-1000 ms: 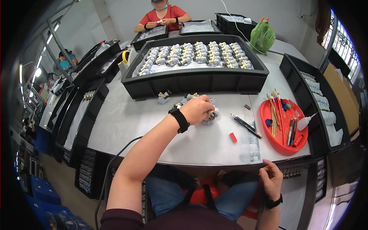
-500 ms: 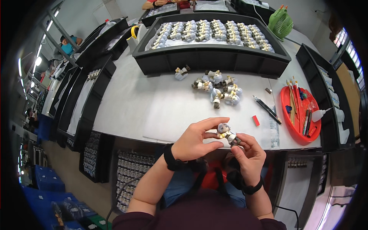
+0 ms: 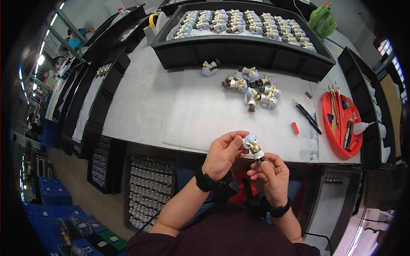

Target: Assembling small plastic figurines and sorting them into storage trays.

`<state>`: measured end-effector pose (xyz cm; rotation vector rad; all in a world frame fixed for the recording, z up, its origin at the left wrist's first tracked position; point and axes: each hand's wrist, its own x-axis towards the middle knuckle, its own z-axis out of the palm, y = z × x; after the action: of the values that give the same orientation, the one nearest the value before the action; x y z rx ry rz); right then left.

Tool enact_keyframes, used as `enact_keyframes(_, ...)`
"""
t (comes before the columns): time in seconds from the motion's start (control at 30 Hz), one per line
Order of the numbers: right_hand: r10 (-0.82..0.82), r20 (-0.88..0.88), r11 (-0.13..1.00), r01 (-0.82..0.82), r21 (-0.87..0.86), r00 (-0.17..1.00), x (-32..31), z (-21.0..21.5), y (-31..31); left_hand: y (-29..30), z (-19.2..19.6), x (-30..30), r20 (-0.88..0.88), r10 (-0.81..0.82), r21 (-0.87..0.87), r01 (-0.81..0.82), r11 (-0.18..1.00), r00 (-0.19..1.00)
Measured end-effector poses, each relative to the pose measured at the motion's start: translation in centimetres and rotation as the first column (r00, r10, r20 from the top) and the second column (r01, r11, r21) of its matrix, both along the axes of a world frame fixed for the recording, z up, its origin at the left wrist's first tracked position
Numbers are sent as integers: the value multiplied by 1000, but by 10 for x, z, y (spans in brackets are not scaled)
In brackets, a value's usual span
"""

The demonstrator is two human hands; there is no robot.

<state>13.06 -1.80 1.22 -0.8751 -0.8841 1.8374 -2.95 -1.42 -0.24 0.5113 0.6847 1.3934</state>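
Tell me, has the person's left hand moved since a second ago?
Yes. The left hand was out on the grey table at the pile of figurines; now it is back at the table's near edge, holding one small figurine with the right hand.

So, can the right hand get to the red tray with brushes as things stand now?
Probably not freely: the right hand is pinching the base of the small figurine together with the left hand. The red tray lies unobstructed on the table, to its right.
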Motion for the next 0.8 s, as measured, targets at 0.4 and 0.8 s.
enact_keyframes(0.4, 36, -48, 997, -39, -60, 998, 6, -8, 2, 1, -1, 3, -73, 7, -34, -9, 999, 997)
enact_keyframes(0.8, 3, -31, 1000, -4, -20, 1000, 4, -7, 0, 1, 1, 3, -75, -25, 28, 27, 999, 997)
